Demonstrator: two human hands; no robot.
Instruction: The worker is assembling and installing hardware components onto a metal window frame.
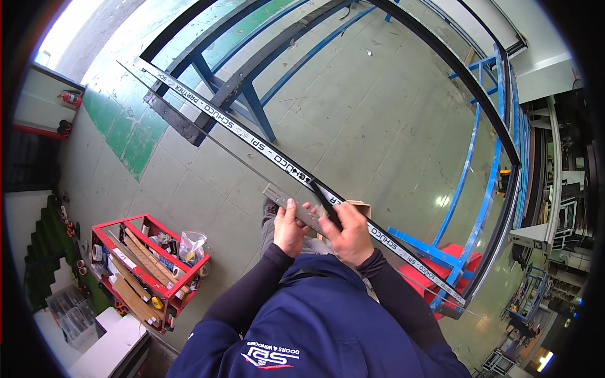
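Note:
In front of my body, my left hand (288, 234) is closed on a flat grey metal plate (277, 194) with small holes, thumb on top. My right hand (350, 238) is closed at the plate's other end, gripping a black strip (324, 199). That strip slants up to the near bar of a large dark window or door frame (252, 142); whether it is fixed there I cannot tell. Printed white film covers this bar. A long thin rod (233, 154) runs alongside the bar on my side.
Blue trestles (252, 104) with dark padded tops carry the frame. To the left stands a red tool cart (169, 292) with wooden strips, a tape measure and a clear plastic bag. A red object (421, 277) lies under the frame's right corner. Shelving (558, 246) stands far right.

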